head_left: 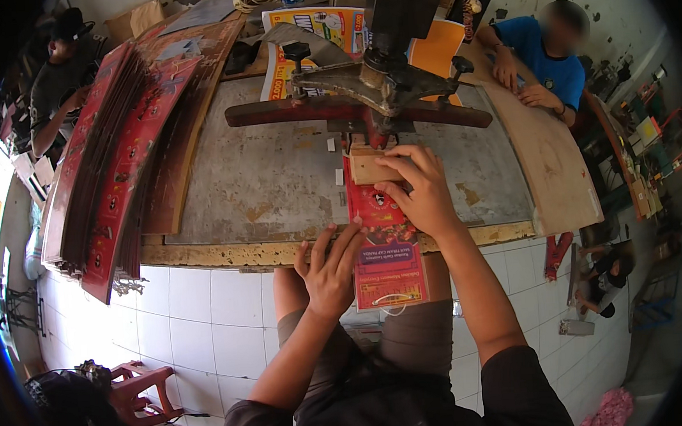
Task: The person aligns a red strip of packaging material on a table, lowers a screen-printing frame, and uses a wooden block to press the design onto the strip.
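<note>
Evidently, in the head view, printed lettering covers purple and yellow panels of a long red card (pixel 388 245), with a white cord (pixel 397 297) at its near end. It lies on the metal tabletop (pixel 261 179) and overhangs the near edge. The right hand (pixel 422 192) narrowly pinches a wooden block (pixel 368 168) over it; the left hand (pixel 330 270), fingers loosely extended, touches its left edge.

Long red-and-purple printed strip (pixel 386 251), near end beyond the table (pixel 253 179), pale wooden block (pixel 371 167) on its far part
</note>
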Motion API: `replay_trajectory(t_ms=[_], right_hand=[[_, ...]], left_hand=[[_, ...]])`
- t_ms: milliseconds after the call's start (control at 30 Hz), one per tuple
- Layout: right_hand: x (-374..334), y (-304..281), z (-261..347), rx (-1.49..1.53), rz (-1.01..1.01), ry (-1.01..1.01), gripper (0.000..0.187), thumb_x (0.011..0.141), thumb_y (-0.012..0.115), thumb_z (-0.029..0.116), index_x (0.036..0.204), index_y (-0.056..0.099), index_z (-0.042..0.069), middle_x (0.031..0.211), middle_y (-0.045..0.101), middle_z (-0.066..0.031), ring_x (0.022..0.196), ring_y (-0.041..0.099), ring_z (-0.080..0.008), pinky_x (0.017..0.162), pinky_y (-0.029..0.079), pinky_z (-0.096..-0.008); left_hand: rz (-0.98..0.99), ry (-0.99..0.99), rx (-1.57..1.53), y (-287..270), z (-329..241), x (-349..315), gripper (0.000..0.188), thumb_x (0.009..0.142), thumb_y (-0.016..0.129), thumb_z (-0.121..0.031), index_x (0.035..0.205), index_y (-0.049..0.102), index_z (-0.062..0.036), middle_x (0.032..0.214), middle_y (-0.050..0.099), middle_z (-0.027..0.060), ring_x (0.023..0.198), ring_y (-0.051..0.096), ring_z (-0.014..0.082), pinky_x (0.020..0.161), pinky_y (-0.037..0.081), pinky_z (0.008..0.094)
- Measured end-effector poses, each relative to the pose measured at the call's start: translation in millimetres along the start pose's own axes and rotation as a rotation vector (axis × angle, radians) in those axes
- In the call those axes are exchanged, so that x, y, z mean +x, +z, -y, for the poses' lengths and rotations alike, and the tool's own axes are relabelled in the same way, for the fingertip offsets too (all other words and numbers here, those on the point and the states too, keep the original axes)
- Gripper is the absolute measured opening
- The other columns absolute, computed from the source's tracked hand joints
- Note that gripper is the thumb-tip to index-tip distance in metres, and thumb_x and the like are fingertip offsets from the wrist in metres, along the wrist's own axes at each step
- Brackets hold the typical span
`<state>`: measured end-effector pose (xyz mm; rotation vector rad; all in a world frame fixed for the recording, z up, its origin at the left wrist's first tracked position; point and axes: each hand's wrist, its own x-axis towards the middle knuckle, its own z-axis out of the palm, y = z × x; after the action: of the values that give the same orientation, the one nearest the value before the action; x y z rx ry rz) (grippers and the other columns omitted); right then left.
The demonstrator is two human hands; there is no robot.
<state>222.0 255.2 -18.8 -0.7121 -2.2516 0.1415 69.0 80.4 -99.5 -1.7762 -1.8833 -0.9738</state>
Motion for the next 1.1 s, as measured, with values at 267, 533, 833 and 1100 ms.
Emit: replay_trajectory(t_ms=[267,533,833,1100], right_hand=[[1,-10,4,0.076,-0.124,0.021,0.028,0.094,0.081,0.018,0.120,0.073,0.008,0.123,0.068,-0.0081,0.114,0.064,-0.0325,0.097,0.049,-0.0468],[-20,16,-34,-0.153,-0.078,0.261,0.037,0.098,0.066,0.016,0.134,0.067,0.007,0.138,0.062,-0.0160,0.132,0.056,-0.0370,0.110,0.043,-0.0521],[-24,22,-31,-0.240,-0.032,0.211,0.043,0.098,0.067,0.017,0.138,0.066,0.002,0.141,0.062,-0.0163,0.137,0.054,-0.0334,0.112,0.043,-0.0495],[-25,23,-31,-0.264,-0.038,0.206,0.043,0.098,0.066,0.016,0.138,0.066,0.000,0.142,0.062,-0.0172,0.140,0.053,-0.0350,0.114,0.043,-0.0488]], left_hand=[[-0.007,0.003,0.003,-1,-1,2,0.036,0.103,0.059,-0.025,0.136,0.074,-0.0234,0.144,0.072,-0.0116,0.135,0.059,0.0158,0.125,0.018,0.0426],[-0.060,0.026,0.091,2,-3,7,0.031,0.099,0.069,-0.026,0.130,0.075,-0.0247,0.135,0.076,-0.0121,0.130,0.062,0.0161,0.121,0.029,0.0388],[-0.047,0.001,0.079,1,-6,5,0.030,0.099,0.069,-0.029,0.128,0.075,-0.0254,0.136,0.076,-0.0127,0.130,0.063,0.0163,0.121,0.030,0.0391],[-0.014,0.016,0.062,3,-3,3,0.038,0.097,0.069,-0.026,0.135,0.072,-0.0220,0.143,0.072,-0.0103,0.135,0.060,0.0185,0.122,0.028,0.0396]])
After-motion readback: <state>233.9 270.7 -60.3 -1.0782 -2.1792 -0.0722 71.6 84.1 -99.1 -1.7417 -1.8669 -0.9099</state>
